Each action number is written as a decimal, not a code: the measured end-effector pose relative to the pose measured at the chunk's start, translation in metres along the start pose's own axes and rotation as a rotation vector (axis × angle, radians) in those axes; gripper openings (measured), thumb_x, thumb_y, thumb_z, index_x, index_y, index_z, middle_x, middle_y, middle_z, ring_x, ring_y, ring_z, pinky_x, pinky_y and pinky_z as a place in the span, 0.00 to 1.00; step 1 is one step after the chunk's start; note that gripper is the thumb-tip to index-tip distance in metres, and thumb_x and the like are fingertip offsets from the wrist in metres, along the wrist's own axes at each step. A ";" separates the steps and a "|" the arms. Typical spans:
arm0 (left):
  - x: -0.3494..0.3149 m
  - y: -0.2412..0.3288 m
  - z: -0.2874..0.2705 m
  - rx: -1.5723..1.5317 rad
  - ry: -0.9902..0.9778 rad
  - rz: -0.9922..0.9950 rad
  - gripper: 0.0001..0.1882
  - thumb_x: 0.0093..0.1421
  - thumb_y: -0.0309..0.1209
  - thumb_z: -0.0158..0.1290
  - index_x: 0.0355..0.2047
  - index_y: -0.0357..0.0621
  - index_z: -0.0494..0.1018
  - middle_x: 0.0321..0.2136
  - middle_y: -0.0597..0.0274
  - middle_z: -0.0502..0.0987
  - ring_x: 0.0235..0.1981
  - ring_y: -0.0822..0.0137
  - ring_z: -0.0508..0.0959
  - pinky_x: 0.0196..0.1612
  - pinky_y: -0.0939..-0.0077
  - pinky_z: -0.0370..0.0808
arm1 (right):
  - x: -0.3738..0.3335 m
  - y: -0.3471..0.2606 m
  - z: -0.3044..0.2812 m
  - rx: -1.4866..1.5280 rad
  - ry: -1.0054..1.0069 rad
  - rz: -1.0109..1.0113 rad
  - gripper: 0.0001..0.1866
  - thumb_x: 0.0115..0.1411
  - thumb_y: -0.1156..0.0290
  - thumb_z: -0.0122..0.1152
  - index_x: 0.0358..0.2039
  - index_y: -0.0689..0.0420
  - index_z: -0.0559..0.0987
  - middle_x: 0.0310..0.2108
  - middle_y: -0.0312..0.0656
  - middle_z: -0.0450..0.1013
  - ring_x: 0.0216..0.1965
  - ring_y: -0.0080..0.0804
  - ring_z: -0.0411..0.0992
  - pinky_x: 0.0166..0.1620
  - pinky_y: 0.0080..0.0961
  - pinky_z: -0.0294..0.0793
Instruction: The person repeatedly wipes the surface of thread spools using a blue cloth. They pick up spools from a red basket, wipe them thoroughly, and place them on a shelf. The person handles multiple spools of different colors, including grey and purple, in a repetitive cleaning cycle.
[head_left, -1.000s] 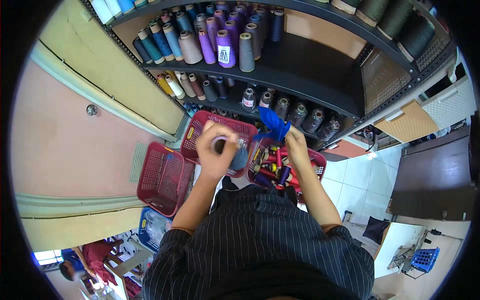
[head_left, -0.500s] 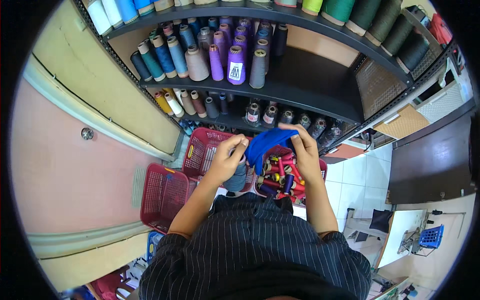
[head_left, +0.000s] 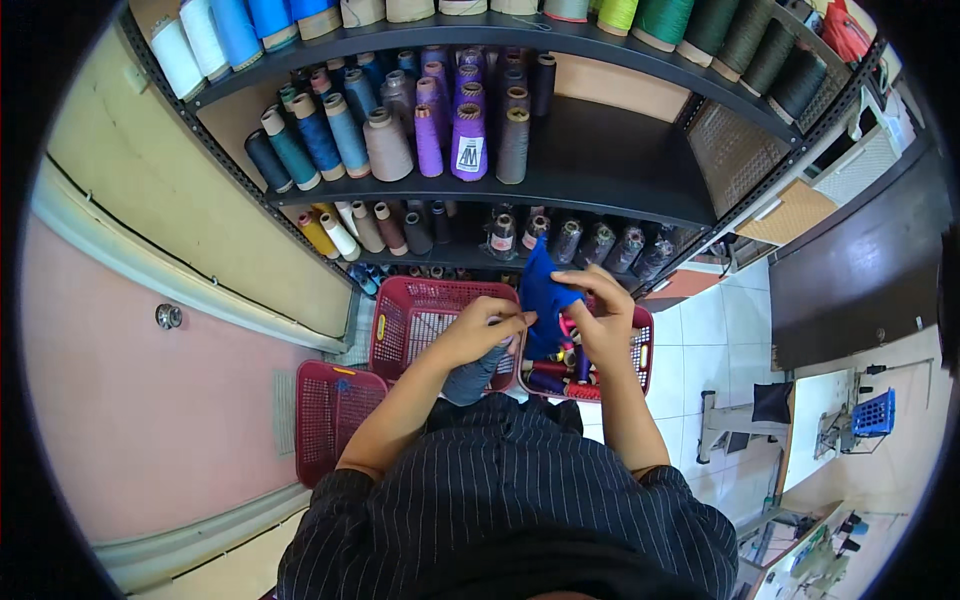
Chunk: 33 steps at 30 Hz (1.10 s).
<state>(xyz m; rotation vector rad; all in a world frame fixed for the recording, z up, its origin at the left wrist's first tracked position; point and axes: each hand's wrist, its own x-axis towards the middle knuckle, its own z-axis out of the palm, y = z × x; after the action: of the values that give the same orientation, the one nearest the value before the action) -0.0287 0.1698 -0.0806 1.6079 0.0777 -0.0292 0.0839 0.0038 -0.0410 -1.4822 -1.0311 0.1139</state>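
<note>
My left hand (head_left: 488, 332) is closed round the top of a dark grey cone of thread (head_left: 468, 378), which hangs tilted just in front of my body. Its fingertips reach the edge of a bright blue cloth (head_left: 546, 305); whether they pinch it too, I cannot tell. My right hand (head_left: 606, 318) grips that cloth at its right side, thumb and fingers bent. The cloth droops over part of a red basket (head_left: 648, 352) filled with red and purple thread spools (head_left: 583, 366).
Left of the spools stand another red basket (head_left: 392, 290) and a third, lower one (head_left: 318, 420). Ahead, a black shelf rack (head_left: 620, 180) carries many thread cones (head_left: 388, 146) and several wrapped cones (head_left: 598, 246). A door (head_left: 130, 390) with a round knob borders the left.
The blue cloth has turned from stretched sideways between my hands to hanging more upright. My hands have moved slightly down, the left one also rightward, and the view has shifted.
</note>
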 end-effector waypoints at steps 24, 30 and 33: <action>-0.047 -0.017 -0.042 0.092 0.525 0.172 0.10 0.62 0.26 0.50 0.27 0.31 0.72 0.19 0.62 0.72 0.20 0.73 0.74 0.26 0.78 0.68 | -0.047 0.016 0.053 -0.165 -0.167 0.326 0.06 0.50 0.76 0.66 0.30 0.57 0.83 0.36 0.43 0.68 0.34 0.32 0.66 0.37 0.26 0.65; -0.057 0.010 -0.048 -0.042 0.637 0.295 0.17 0.61 0.33 0.38 0.27 0.32 0.71 0.21 0.57 0.72 0.20 0.72 0.72 0.26 0.81 0.66 | -0.041 -0.011 0.048 -0.348 0.161 -0.159 0.08 0.52 0.73 0.66 0.22 0.60 0.74 0.41 0.47 0.70 0.41 0.41 0.71 0.46 0.33 0.67; -0.061 0.014 -0.034 -0.099 0.604 0.595 0.23 0.61 0.43 0.38 0.22 0.36 0.72 0.15 0.59 0.75 0.21 0.72 0.68 0.33 0.77 0.63 | -0.045 -0.020 0.063 0.038 0.174 -0.021 0.13 0.64 0.63 0.52 0.34 0.61 0.75 0.48 0.50 0.71 0.52 0.44 0.70 0.56 0.36 0.64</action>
<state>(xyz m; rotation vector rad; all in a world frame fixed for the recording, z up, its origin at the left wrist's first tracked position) -0.0900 0.2015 -0.0614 1.4393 0.0622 0.9064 0.0078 0.0196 -0.0610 -1.4204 -0.8990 -0.0106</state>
